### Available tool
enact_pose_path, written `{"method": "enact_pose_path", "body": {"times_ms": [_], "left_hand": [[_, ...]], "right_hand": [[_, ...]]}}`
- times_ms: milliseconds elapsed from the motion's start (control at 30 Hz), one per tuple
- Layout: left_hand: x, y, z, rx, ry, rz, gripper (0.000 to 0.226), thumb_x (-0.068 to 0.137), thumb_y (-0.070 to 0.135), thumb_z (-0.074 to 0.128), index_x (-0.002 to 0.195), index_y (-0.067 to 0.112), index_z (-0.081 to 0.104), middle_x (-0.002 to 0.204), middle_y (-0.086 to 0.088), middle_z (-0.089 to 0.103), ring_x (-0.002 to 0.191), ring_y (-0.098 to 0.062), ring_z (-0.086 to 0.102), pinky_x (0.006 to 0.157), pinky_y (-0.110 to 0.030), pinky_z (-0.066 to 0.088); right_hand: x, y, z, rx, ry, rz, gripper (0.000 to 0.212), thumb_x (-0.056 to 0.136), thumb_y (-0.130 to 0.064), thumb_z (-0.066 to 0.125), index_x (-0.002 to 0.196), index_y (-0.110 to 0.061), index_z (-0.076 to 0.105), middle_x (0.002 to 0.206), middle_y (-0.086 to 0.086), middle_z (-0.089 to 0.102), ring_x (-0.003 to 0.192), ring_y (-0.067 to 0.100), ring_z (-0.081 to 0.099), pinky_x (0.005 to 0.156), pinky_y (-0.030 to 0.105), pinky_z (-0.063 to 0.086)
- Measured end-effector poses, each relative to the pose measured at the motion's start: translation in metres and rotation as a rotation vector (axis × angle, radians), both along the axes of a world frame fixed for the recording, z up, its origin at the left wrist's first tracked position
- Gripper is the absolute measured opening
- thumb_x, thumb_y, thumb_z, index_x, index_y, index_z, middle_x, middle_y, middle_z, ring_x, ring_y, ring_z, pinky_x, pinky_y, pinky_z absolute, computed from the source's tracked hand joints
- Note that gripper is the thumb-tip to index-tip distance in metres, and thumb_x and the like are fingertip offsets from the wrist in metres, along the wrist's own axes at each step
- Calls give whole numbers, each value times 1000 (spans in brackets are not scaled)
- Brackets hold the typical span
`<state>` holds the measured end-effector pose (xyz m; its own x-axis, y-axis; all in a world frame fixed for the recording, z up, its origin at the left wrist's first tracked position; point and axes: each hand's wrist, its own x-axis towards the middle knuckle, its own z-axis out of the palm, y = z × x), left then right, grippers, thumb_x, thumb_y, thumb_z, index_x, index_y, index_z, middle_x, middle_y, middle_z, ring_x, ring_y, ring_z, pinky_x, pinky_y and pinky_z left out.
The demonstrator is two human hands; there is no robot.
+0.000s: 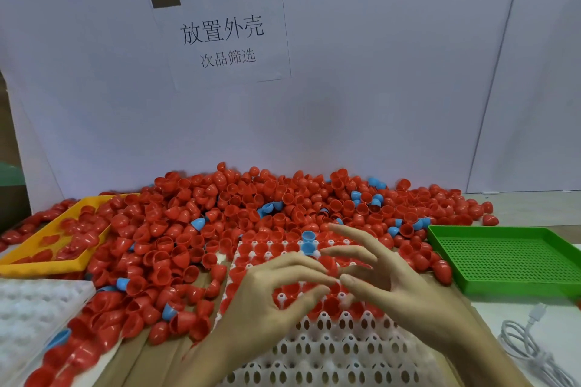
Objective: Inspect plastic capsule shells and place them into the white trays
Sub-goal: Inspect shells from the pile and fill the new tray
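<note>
White tray [330, 352], nearest: front cells empty, far rows filled with red shells. Left hand [270, 295] and right hand [386, 279] above it, fingers spread, apparently gripping nothing. Beyond: loose shell heap [239, 207]. Step: placing. Next, likely: fetch another shell.

Red plastic half-capsule shells [239, 207] — a large loose heap across the desk, cups facing every way, a few light-blue plastic shells [198, 223] scattered among them.
White moulded plastic tray with rows of egg-shaped holes [333, 352] — flat, nearest the viewer; far rows filled with red shells, two blue shells [308, 242] at its far edge, near rows unfilled.
</note>
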<state>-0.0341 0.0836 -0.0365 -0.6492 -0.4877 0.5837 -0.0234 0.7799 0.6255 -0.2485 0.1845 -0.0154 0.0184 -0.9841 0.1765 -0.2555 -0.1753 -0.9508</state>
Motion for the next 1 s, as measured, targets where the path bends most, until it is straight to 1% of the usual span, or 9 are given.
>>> {"method": "enact_pose_path", "body": {"times_ms": [67,167,267,367,467,600,700,867,1000], "left_hand": [[1,4,-4,32,23,-26,10,96,26,77,104,22,82,108,14,76,110,-12,72,98,-22,53],[6,5,-9,87,63,-33,8,94,28,80,99,23,80,105,10,77,106,-18,73,96,-28,56],[10,6,-12,175,118,3,12,92,27,81,101,23,74,109,3,75,104,-23,74,91,-28,58],[15,1,-9,220,151,93,17,92,23,81,105,28,71,117,3,71,104,-22,74,86,-25,60],[24,-16,-9,138,57,242,13,95,28,77,102,37,70,111,12,69,103,-12,71,84,-22,58],[49,-54,-19,-84,-237,675,16,103,20,62,116,29,67,116,19,61,107,-1,57,97,-29,51],[71,-79,-26,-132,-318,880,24,101,4,58,119,14,70,118,0,66,108,-20,57,96,-38,50],[79,-91,-30,-143,-302,953,16,102,11,59,112,14,71,108,-1,68,102,-21,58,93,-38,50],[78,-91,-31,-130,-237,956,16,100,8,61,112,12,72,106,-2,69,100,-22,59,91,-40,52]], "right_hand": [[2,0,-1,-2,22,57,46,101,-19,69,144,-32,60,135,-12,69,120,13,70,94,22,57],[6,-5,-6,-3,-12,49,27,100,-16,72,126,-20,73,126,1,74,116,22,73,98,31,59],[7,-11,-15,-20,-47,62,24,97,-16,76,121,-19,74,120,8,75,113,28,74,98,36,59],[7,-16,-23,-50,-12,29,31,95,-21,80,124,-25,72,124,3,74,116,23,72,97,31,59],[6,-18,-28,-48,30,-42,35,90,-31,83,122,-36,71,126,-4,73,116,18,71,97,31,59],[7,-19,-32,-61,66,-106,23,88,-34,81,109,-26,75,107,1,78,96,20,77,83,30,62],[9,-21,-36,-50,145,-119,20,88,-32,81,105,-24,76,101,1,78,89,19,77,79,30,62],[21,-47,-25,77,247,45,21,91,-20,81,111,-24,75,108,-4,78,99,17,77,91,32,62],[42,-93,-1,55,327,56,25,93,-25,78,118,-22,73,108,-5,79,96,13,77,92,32,62]]}}
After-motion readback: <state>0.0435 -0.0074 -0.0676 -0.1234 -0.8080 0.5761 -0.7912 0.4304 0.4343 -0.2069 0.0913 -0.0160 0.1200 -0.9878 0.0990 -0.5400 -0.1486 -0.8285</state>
